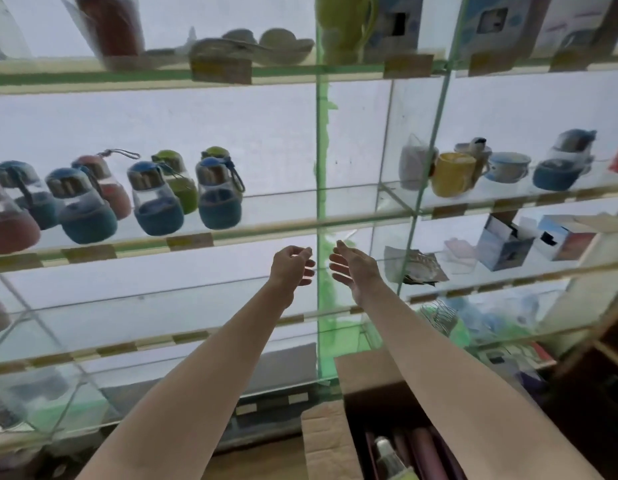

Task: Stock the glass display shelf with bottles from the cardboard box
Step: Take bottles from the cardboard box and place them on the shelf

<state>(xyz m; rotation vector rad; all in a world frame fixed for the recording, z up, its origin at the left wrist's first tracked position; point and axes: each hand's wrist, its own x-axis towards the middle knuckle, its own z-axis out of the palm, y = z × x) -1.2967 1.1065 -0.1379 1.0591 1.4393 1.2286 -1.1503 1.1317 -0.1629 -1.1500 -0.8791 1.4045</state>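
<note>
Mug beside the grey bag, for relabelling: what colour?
Yellow mug, head view.

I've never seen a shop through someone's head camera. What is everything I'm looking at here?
bottles: about eight, blue, red and green sleeves, left middle glass shelf
mugs and cups: several, yellow, white, blue, right middle shelf
small boxes: two, blue-white, lower right shelf
cardboard box: one, brown, bottom right, bottles inside
left hand: empty, fingers loosely curled, raised below the bottle shelf
right hand: empty, open, beside it
</note>
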